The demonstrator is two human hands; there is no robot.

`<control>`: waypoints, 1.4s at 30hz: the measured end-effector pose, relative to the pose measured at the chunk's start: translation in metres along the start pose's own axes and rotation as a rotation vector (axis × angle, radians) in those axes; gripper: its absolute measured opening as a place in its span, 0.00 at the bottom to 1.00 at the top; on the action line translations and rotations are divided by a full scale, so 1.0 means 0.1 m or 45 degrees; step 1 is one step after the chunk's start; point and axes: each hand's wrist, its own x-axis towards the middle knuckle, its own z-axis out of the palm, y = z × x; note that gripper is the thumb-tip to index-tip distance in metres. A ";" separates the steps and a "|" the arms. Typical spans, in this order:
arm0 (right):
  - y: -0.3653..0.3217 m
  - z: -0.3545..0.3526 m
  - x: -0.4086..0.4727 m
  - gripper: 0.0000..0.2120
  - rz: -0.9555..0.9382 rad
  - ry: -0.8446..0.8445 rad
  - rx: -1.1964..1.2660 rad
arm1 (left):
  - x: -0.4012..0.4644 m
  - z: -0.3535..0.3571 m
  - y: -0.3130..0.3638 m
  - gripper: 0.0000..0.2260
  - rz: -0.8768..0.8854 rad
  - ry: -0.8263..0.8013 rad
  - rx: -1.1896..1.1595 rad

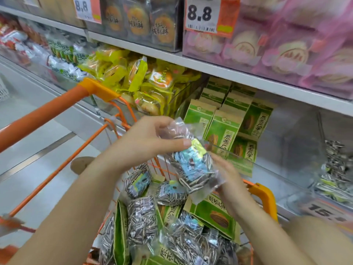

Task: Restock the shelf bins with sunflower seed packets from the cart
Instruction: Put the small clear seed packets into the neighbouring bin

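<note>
Two bare forearms are reaching in from the bottom edge over an orange wire cart [265,197] that is carrying clear packets of striped sunflower seeds [141,217] mixed with green-and-tan seed cartons [212,215]. Pale floor tiles are showing to the left of the cart, and white store shelving [219,70] is running across the aisle on the right. On the top shelf, boxed pastries are sitting behind two 8.8 price tags [202,15]. Below, clear-fronted bins are holding yellow-wrapped cakes [145,81], upright green cartons [227,127], and, farther right, a bin [290,150] with seed packets piled at its right end [334,169]. Above the cart, the left hand [150,140] is gripping the crinkled top of one sunflower seed packet [193,165], thumb lying across it, while the right hand [227,175] is curling around its lower end from behind. That packet is hanging in the air just in front of the carton bin.
</note>
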 end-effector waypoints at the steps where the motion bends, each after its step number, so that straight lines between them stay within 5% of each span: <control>1: 0.00 0.00 0.00 0.26 0.046 -0.038 0.065 | 0.03 0.02 0.01 0.13 0.019 -0.008 0.031; 3: -0.04 0.01 -0.04 0.24 0.140 -0.126 0.178 | 0.08 0.02 0.07 0.08 0.028 -0.051 0.083; 5: -0.03 -0.03 -0.03 0.32 0.186 -0.213 0.180 | 0.14 0.00 0.14 0.06 0.027 -0.099 0.206; 7: 0.00 -0.04 -0.03 0.36 0.162 -0.312 0.190 | 0.18 0.01 0.12 0.12 0.045 -0.079 0.374; 10: -0.08 -0.01 -0.08 0.29 0.163 -0.472 0.238 | 0.22 0.07 0.08 0.18 0.033 0.004 0.438; 14: -0.19 -0.03 -0.15 0.23 0.307 -0.286 0.216 | 0.29 0.24 0.09 0.11 0.124 0.250 0.556; 17: -0.31 -0.21 -0.28 0.05 0.313 -0.195 0.301 | 0.38 0.53 0.18 0.05 0.294 0.539 0.278; 20: -0.43 -0.61 -0.53 0.04 0.256 -0.102 0.342 | 0.53 0.83 0.32 0.10 0.357 0.684 -0.097; 26: -0.48 -1.59 -1.25 0.18 0.084 0.181 0.291 | 0.70 1.67 0.33 0.07 0.365 0.164 0.141; 29: -0.49 -1.97 -1.58 0.18 0.036 0.392 0.257 | 0.84 2.13 0.34 0.20 0.419 -0.021 0.372; 37: -0.61 -3.13 -1.81 0.40 0.011 1.027 -0.457 | 1.02 2.95 0.36 0.30 0.236 -0.032 0.592; 42: -0.59 -3.70 -1.57 0.32 0.326 1.316 -1.410 | 1.01 3.02 0.31 0.31 0.258 0.057 0.812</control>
